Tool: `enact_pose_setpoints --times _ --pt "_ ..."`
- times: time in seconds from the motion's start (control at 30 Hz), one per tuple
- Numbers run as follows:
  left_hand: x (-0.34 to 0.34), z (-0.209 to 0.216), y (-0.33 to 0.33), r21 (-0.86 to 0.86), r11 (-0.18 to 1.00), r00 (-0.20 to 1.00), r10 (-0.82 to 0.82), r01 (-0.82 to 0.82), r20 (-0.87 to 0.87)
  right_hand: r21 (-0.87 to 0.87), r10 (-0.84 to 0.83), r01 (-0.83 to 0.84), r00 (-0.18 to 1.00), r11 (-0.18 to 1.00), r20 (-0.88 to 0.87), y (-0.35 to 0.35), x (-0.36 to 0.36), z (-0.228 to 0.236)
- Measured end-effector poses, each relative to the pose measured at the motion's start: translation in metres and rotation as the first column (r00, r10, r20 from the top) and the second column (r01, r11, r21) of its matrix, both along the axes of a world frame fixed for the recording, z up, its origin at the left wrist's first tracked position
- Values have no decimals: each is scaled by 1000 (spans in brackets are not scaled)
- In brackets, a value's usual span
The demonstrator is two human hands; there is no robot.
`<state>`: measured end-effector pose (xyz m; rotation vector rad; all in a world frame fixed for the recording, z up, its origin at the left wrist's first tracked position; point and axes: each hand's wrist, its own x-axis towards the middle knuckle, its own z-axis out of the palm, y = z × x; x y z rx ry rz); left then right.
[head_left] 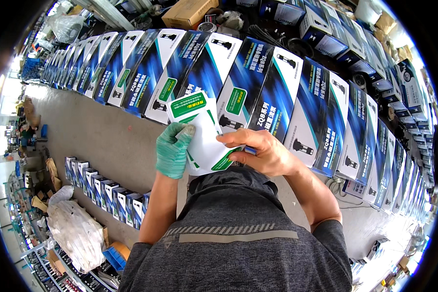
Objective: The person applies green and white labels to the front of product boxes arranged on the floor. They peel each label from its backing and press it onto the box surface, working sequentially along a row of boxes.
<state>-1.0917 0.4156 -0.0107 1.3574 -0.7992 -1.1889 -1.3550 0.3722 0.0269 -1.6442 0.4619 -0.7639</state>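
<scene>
My left hand (173,150), in a green glove, grips a loose stack of white label sheets (203,141) printed with green rounded labels, its thumb lying on top. At the right edge of the stack, my bare right hand (260,152) pinches a sheet between thumb and forefinger; the exact grip is partly hidden. The sheets are fanned and overlap at angles. Just beyond them stands a long row of blue, black and white cartons (250,82) with pump pictures. Green labels like those on the sheets show on several cartons, one green label (236,100) just past my hands.
The carton row curves from far left to lower right in front of me. More cartons (326,36) are stacked behind it, beside a brown box (190,12) and cables. A short row of small boxes (104,192) and a plastic-wrapped bundle (75,231) are on the left floor.
</scene>
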Motion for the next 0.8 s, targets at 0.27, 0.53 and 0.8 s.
enact_pose_setpoints --times 0.27,0.53,0.8 --pt "-27 11 12 10 994 986 -113 113 122 -148 82 -98 991 984 -107 12 -25 21" --pt "-20 4 20 -12 988 988 -152 153 27 -188 -11 -22 985 982 -170 41 -14 35" --pt "-6 -13 50 85 990 992 -102 109 -80 -252 -112 45 960 967 -258 81 8 28"
